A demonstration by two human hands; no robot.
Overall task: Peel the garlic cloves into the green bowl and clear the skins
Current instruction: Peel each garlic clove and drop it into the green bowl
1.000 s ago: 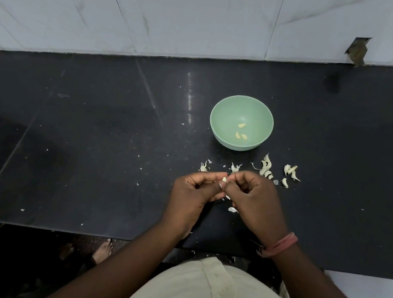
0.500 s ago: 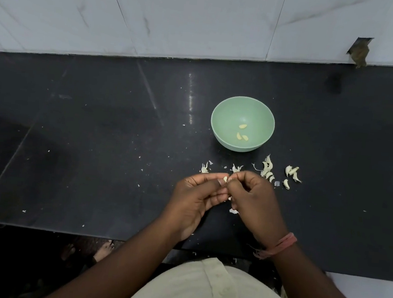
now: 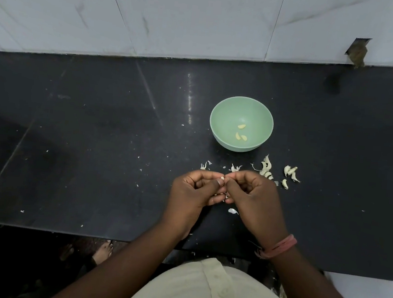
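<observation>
A green bowl (image 3: 221, 112) stands on the black counter, with three peeled cloves (image 3: 241, 126) inside. Just in front of it my left hand (image 3: 192, 192) and my right hand (image 3: 255, 198) meet fingertip to fingertip and pinch one small garlic clove (image 3: 222, 178) between them. Only the clove's pale tip shows; the rest is hidden by my fingers. Unpeeled cloves and skins (image 3: 266, 168) lie to the right of my hands, below the bowl. A loose skin (image 3: 232, 211) lies under my right hand.
The black counter (image 3: 93, 150) runs left to right, its front edge near my body. A white tiled wall (image 3: 204, 16) rises behind it. Small skin flakes (image 3: 204, 166) are scattered around my hands. Bare feet (image 3: 103, 252) show on the floor below the edge.
My hands stay together over the same spot, with small finger shifts on the clove. The bowl and the scattered cloves have not moved.
</observation>
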